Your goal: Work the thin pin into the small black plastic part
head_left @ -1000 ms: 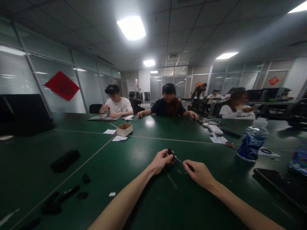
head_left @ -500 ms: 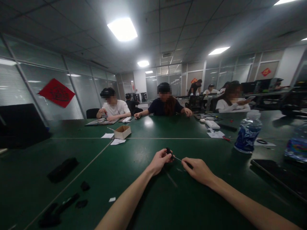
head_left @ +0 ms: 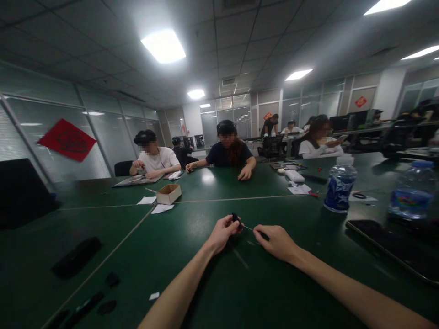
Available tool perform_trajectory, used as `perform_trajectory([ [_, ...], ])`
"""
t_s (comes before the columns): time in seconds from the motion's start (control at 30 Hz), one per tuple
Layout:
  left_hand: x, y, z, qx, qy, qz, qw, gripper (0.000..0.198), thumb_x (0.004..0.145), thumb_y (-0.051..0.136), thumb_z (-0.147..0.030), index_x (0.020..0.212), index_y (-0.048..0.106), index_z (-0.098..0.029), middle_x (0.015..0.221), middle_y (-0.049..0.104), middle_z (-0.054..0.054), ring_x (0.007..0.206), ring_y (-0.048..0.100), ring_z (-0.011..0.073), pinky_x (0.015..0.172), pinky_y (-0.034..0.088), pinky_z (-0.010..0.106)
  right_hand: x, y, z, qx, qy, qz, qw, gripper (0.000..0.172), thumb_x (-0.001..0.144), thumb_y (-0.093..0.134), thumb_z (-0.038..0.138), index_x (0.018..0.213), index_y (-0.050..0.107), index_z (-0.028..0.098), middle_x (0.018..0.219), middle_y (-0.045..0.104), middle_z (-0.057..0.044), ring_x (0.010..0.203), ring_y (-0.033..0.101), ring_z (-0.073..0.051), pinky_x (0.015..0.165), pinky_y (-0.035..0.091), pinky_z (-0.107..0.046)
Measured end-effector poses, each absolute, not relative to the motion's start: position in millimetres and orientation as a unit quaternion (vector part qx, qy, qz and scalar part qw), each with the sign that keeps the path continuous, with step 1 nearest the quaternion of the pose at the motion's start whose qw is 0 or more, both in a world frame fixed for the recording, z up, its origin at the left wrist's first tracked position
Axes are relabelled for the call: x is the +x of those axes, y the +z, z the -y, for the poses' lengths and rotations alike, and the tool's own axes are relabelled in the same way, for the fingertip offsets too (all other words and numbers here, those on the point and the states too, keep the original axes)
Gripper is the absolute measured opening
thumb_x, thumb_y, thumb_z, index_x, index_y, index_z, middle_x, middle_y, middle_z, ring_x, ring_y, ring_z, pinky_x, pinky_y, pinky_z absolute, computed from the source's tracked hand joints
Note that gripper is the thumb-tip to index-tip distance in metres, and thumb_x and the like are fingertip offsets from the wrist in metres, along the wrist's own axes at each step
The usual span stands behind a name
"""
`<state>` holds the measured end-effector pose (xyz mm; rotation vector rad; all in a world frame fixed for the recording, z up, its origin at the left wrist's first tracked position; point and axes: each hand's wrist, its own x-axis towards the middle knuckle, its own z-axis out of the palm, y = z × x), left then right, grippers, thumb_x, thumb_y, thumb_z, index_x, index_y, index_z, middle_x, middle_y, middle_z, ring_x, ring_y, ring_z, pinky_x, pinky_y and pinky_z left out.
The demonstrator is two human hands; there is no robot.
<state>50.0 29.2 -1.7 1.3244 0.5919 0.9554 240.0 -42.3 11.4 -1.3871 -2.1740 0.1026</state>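
Note:
Above the green table [head_left: 212, 201], my left hand [head_left: 222, 232] pinches a small black part [head_left: 236, 218] whose kind is too small to make out. My right hand [head_left: 276, 241] is closed round the dark handle of a thin screwdriver [head_left: 248, 228]. Its metal shaft points left and reaches the black part; the tip is hidden there. On the left lie a long black object [head_left: 77, 258], a small black piece [head_left: 112, 279] and a flat black piece [head_left: 107, 307]. A white scrap [head_left: 154, 296] lies near my left forearm.
To the right stand two bottles [head_left: 340, 185] [head_left: 411, 189] behind a phone [head_left: 384, 242]. An open cardboard box [head_left: 168, 194] and papers [head_left: 162, 209] sit ahead on the left. Two people [head_left: 156, 157] [head_left: 228, 148] sit across the table.
The whole view has shifted, so table items appear further left. My hands keep the same hold on the black part and screwdriver. The person opposite has brought one hand inward over the table.

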Motion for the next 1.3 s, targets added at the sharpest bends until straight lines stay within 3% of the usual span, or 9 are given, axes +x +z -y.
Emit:
perform_trajectory([
  [0.47, 50.0, -2.1, -30.6, 0.582, 0.415, -0.258, 0.65, 0.038, 0.068, 0.071, -0.04, 0.093, 0.061, -0.012, 0.085, 0.063, 0.007, 0.075, 0.057, 0.0147, 0.071, 0.041, 0.026, 241.8, 5.7, 37.5, -0.516, 0.05, 0.807, 0.284, 0.032, 0.092, 0.033, 0.033, 0.093, 0.061, 0.018, 0.075, 0.064, -0.003, 0.065, 0.059, -0.015, 0.062, 0.043, -0.025],
  [0.63, 52.0, 2.5, -25.4, 0.637, 0.356, -0.269, 0.629, 0.034, 0.069, 0.07, -0.033, 0.094, 0.063, -0.011, 0.087, 0.065, 0.009, 0.079, 0.057, 0.0169, 0.074, 0.041, 0.028, 242.2, 6.4, 35.5, -0.549, 0.057, 0.771, 0.318, 0.031, 0.092, 0.032, 0.032, 0.093, 0.06, 0.018, 0.075, 0.063, -0.003, 0.063, 0.059, -0.015, 0.06, 0.043, -0.025],
  [1.07, 53.8, 1.2, -28.3, 0.514, 0.436, -0.309, 0.671, 0.028, 0.076, 0.06, -0.017, 0.103, 0.057, -0.011, 0.09, 0.064, 0.009, 0.073, 0.059, 0.013, 0.071, 0.045, 0.026, 238.2, 12.2, 40.6, -0.528, 0.036, 0.799, 0.285, 0.03, 0.091, 0.034, 0.031, 0.088, 0.062, 0.019, 0.073, 0.063, -0.003, 0.064, 0.059, -0.015, 0.06, 0.041, -0.023],
  [1.3, 53.0, 0.5, -27.6, 0.536, 0.436, -0.317, 0.65, 0.032, 0.07, 0.062, -0.014, 0.101, 0.057, -0.012, 0.095, 0.064, 0.01, 0.076, 0.058, 0.0132, 0.065, 0.041, 0.022, 238.1, 10.7, 41.0, -0.515, 0.066, 0.804, 0.289, 0.029, 0.092, 0.034, 0.031, 0.09, 0.06, 0.019, 0.074, 0.063, -0.002, 0.064, 0.059, -0.014, 0.061, 0.042, -0.024],
])
